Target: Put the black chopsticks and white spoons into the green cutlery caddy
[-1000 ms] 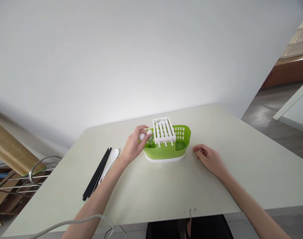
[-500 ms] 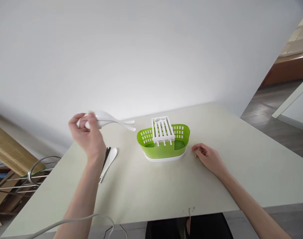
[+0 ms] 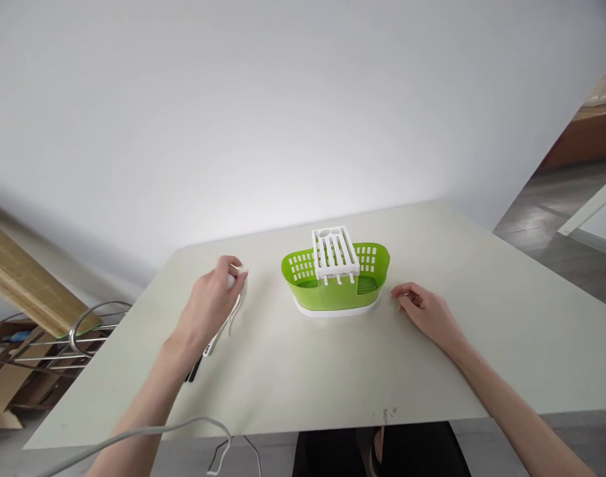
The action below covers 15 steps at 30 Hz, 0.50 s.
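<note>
My left hand (image 3: 209, 303) is low over the left of the table, closed around white spoons (image 3: 242, 283) whose handles point down toward the tabletop. Its fingers cover most of the bowls. Just beneath the hand lies another white spoon (image 3: 210, 346), with only its handle end clearly showing. Black chopsticks (image 3: 195, 370) stick out beside it, partly hidden by my wrist. A green basket (image 3: 335, 297) with a white base stands in the middle, and a white slotted rack (image 3: 335, 253) sits across it. To the basket's right, my right hand (image 3: 422, 315) rests on the table, fingers loosely curled and holding nothing.
The pale table (image 3: 303, 384) backs onto a white wall (image 3: 303, 119). A grey cable (image 3: 158, 429) crosses in front of my left forearm. Off the table's left side are a metal rack (image 3: 77, 338), a cardboard box (image 3: 9, 394) and a rolled bamboo mat (image 3: 39, 285).
My left hand has come down and to the right with the spoons, from raised in the air to low over the lying spoon. My right hand stays beside the basket. The view shifted slightly.
</note>
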Available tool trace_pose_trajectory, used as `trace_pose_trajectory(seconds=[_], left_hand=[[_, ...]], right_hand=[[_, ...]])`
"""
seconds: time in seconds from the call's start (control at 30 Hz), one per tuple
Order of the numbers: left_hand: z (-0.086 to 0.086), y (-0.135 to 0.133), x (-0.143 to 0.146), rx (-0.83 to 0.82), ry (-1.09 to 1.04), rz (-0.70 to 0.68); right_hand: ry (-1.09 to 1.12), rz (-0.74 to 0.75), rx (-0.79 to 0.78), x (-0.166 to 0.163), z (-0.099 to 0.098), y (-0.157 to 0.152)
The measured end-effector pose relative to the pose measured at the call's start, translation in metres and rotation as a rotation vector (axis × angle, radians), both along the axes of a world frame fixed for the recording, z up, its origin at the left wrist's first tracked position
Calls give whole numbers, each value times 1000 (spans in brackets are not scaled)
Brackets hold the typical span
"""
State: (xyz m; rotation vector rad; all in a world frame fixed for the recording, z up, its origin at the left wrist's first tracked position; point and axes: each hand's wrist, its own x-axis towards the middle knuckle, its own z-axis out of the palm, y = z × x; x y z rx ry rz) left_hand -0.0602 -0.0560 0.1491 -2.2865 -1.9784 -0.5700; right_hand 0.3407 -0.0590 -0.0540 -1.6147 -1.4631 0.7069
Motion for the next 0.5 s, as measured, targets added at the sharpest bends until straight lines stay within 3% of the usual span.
trace_pose_trajectory(seconds=[0.17,0.5], left_hand=[[-16,13,16,-270,213,89],[-53,42,4,-397,295,85]], right_hand=[[10,-9,-13,0,-1,0],[14,-1,-2,2,-2,-1]])
